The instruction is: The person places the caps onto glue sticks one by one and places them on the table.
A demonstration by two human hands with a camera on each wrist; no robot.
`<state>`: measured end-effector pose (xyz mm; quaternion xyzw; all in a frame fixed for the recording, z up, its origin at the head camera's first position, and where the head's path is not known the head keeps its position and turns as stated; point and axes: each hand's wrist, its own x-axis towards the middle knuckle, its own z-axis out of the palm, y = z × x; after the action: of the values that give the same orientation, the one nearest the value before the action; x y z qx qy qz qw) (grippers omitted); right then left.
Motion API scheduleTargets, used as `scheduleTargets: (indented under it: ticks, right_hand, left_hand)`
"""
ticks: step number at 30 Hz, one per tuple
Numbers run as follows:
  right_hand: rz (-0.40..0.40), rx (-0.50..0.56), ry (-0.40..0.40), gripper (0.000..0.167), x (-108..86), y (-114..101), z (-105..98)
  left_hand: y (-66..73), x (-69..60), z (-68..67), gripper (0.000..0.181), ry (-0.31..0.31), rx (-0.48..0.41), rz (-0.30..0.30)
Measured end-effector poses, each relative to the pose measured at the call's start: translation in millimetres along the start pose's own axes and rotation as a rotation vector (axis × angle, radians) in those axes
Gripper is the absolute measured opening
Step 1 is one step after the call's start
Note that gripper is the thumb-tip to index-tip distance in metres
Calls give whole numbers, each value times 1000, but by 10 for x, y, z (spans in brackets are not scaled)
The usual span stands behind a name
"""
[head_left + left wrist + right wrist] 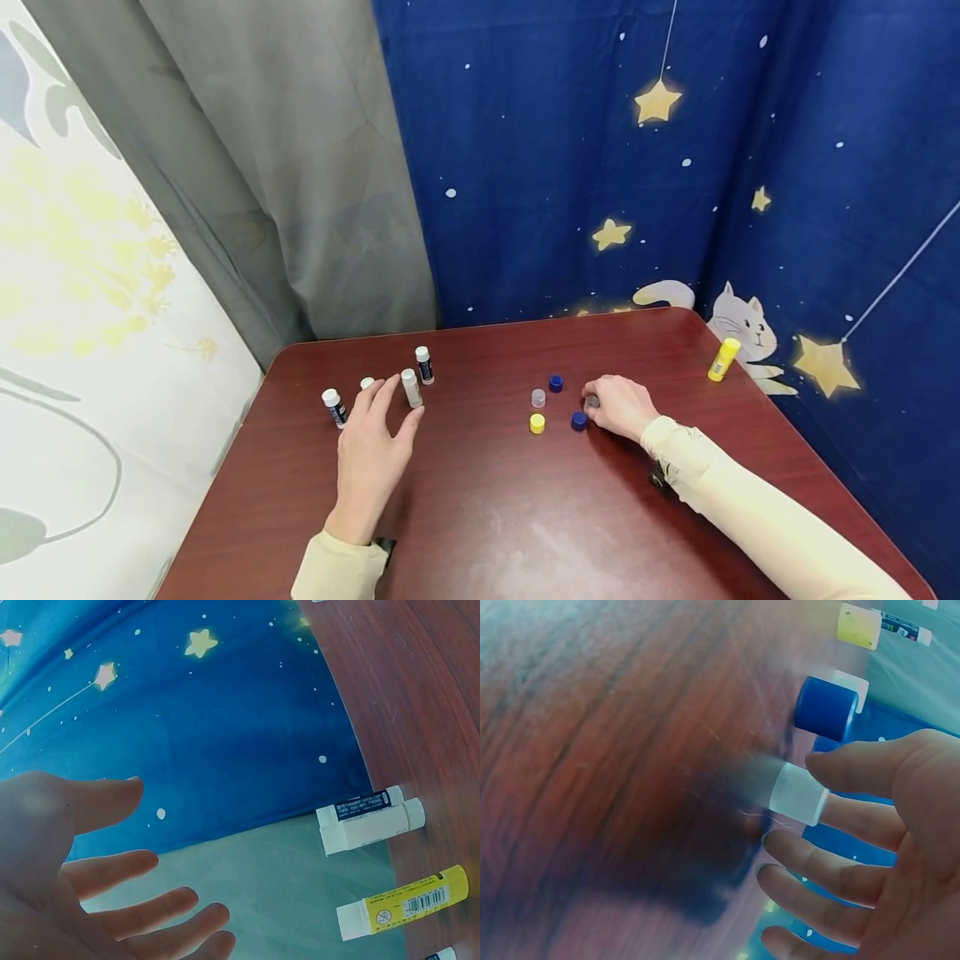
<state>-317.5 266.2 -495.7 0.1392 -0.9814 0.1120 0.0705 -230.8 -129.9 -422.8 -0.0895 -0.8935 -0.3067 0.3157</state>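
Note:
In the head view my right hand [621,406] is low over the table among several small caps. Its thumb and index finger pinch a translucent cap [799,793], which stands on the tabletop. Next to it is a blue cap [825,709]; another blue cap [556,383], a clear cap [538,397] and a yellow cap [537,423] stand to the left. My left hand [371,462], fingers spread and holding nothing, hovers by several upright capless glue sticks: a white one [411,388], dark-labelled ones [334,408] and a yellow one [412,904], mostly hidden behind the hand in the head view.
A yellow glue stick [723,359] stands apart near the right edge of the reddish-brown table [510,517]. Behind the table hang a grey curtain [330,167] and a blue starry curtain [540,167]. A patterned white wall [90,333] is at the left.

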Motion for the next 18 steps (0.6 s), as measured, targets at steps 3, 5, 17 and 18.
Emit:
scheduleTargets:
  ticks: [3, 5, 17, 18]
  right_hand:
    - [-10, -2, 10, 16, 1, -10, 3]
    - [-10, -2, 1, 15, 0, -9, 10]
    - [1, -4, 11, 16, 12, -24, -103]
    - [-1, -5, 17, 17, 10, -33, -117]
  left_hand:
    - [-12, -13, -14, 56, 17, 5, 0]
    - [-23, -27, -23, 57, 23, 8, -6]
    - [-73, -53, -79, 58, 39, 10, -41]
    - [-77, -59, -82, 58, 42, 12, -41]
